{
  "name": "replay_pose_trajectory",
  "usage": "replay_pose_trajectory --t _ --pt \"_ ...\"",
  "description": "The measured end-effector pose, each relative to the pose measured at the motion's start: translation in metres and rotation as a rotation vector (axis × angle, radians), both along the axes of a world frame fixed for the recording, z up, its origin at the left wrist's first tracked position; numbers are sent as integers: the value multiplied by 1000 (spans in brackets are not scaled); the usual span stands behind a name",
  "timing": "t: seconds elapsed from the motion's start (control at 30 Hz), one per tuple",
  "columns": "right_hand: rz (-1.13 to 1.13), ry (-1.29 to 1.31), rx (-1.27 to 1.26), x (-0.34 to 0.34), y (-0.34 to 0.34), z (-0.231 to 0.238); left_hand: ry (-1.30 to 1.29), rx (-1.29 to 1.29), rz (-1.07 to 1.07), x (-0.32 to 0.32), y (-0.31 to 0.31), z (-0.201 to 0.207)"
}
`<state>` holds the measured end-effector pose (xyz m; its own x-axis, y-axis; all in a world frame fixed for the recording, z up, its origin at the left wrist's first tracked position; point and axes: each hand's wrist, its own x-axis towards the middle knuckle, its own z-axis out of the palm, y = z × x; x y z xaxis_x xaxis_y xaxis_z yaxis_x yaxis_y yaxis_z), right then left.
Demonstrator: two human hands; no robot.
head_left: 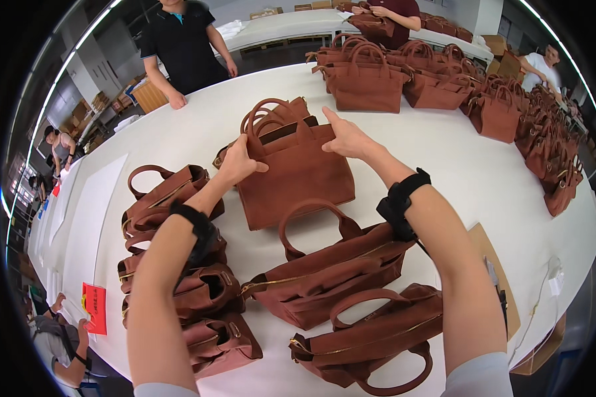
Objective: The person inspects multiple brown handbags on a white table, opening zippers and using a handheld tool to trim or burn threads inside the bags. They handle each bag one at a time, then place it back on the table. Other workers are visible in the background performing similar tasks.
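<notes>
A brown leather handbag (298, 182) stands upright at the middle of the white table, its top open and its handles raised. My left hand (240, 163) is closed at its upper left corner, thumb on the front panel. At the upper right corner, my right hand (352, 140) has thumb and forefinger spread apart, with the thumb touching the bag's front; its other fingers are mostly hidden. Right behind it are more bags (302, 109), partly covered. Closer to me lie two zipped brown handbags (331, 278) (377, 334) with gold zips, below my hands.
Several brown handbags (208, 291) line the left, partly under my left forearm. More handbags (367, 83) crowd the far and right edges. A red card (95, 308) lies at left, cardboard (493, 278) and a white cable (540, 301) at right. A person in black (185, 49) stands across the table.
</notes>
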<state>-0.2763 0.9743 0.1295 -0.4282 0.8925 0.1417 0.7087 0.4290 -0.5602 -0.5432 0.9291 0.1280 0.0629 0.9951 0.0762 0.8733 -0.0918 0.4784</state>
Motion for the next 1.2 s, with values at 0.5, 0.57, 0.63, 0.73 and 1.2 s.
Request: replay_pose_trajectory --t 0.5,0.57,0.63,0.73,1.2 --pt "330 -228 143 99 -169 10 441 -344 -826 28 -179 40" --pt "296 -250 48 102 -173 13 624 -420 -839 38 -186 55" --pt "288 -192 16 109 -171 9 733 -672 -877 64 -173 109" --pt "287 -84 19 112 -175 7 17 -822 -507 60 -100 146" --pt "254 168 30 119 -172 -18 364 -334 -584 48 -11 -16"
